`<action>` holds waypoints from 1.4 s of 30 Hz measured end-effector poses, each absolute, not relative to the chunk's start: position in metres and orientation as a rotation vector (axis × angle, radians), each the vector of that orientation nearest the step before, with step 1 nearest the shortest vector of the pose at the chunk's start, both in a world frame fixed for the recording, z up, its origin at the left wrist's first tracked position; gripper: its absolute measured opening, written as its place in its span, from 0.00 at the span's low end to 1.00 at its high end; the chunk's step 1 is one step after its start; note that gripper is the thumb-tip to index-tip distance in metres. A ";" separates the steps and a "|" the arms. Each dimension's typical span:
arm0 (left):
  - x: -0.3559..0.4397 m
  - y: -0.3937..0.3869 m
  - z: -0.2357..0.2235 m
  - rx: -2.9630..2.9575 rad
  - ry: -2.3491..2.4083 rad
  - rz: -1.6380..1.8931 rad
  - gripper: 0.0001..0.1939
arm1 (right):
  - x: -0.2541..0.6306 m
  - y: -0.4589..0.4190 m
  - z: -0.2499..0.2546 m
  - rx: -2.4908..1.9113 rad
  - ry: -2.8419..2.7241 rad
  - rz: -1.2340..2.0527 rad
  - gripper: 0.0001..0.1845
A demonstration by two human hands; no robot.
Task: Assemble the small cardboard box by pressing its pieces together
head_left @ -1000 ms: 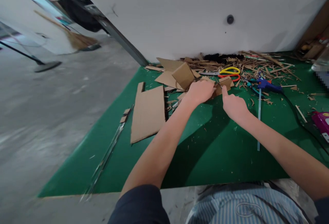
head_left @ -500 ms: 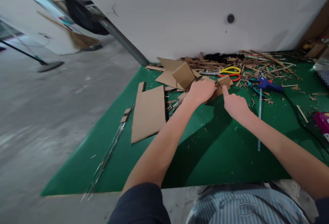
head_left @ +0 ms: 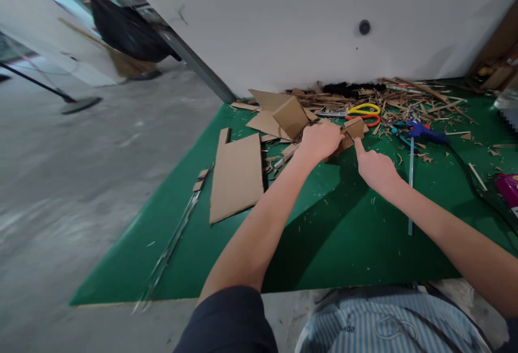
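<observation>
Over the middle of the green table [head_left: 324, 245], my left hand [head_left: 321, 141] is closed on a small folded cardboard piece [head_left: 356, 129]. Its fingertips are hidden behind the back of the hand. My right hand [head_left: 376, 167] reaches the same piece from the right, index finger stretched against its edge by a thin dark line. The other right fingers are curled under, and what they hold, if anything, is hidden. Just behind lie scissors [head_left: 366, 110] with yellow and orange handles. A bent cardboard piece [head_left: 290, 117] stands left of my left hand.
A flat cardboard sheet [head_left: 237, 180] and thin clear strips [head_left: 178, 239] lie at left. Cardboard scraps [head_left: 429, 99] pile along the white wall [head_left: 283, 29]. At right are a blue glue gun [head_left: 427, 133] with a long glue stick [head_left: 411, 180], a cord and teal-handled pliers [head_left: 400, 136].
Both hands stay at the small cardboard piece. My right index fingertip sits slightly lower and farther right along its edge. The whole view has shifted a little.
</observation>
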State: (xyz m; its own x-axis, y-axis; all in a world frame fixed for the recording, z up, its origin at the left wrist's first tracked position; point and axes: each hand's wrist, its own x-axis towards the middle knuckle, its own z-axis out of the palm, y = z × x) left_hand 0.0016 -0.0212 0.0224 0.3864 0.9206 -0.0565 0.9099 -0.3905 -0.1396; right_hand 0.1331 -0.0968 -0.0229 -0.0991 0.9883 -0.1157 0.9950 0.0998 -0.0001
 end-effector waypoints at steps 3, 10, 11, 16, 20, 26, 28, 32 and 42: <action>0.003 -0.019 0.022 -2.540 -1.706 0.190 0.22 | 0.135 -0.100 -0.023 2.056 2.254 -0.134 0.39; 0.001 -0.018 0.020 -2.582 -1.680 0.161 0.22 | 0.140 -0.105 -0.024 2.032 2.253 -0.161 0.39; 0.000 -0.018 0.019 -2.592 -1.679 0.161 0.22 | 0.140 -0.105 -0.024 2.030 2.252 -0.157 0.40; -0.004 -0.015 0.015 -2.660 -1.604 0.168 0.21 | 0.142 -0.106 -0.022 2.009 2.244 -0.151 0.41; -0.008 -0.011 0.013 -2.709 -1.549 0.158 0.20 | 0.141 -0.102 -0.019 1.997 2.242 -0.191 0.39; -0.008 -0.009 0.012 -2.688 -1.551 0.166 0.20 | 0.141 -0.093 -0.009 2.020 2.266 -0.237 0.38; -0.007 -0.011 0.013 -2.665 -1.538 0.167 0.20 | 0.141 -0.087 -0.003 2.009 2.271 -0.285 0.37; -0.004 -0.018 0.016 -2.633 -1.517 0.197 0.19 | 0.139 -0.078 0.000 2.003 2.294 -0.278 0.36; 0.011 -0.031 0.022 -2.553 -1.564 0.209 0.20 | 0.141 -0.089 -0.022 1.950 2.314 -0.047 0.37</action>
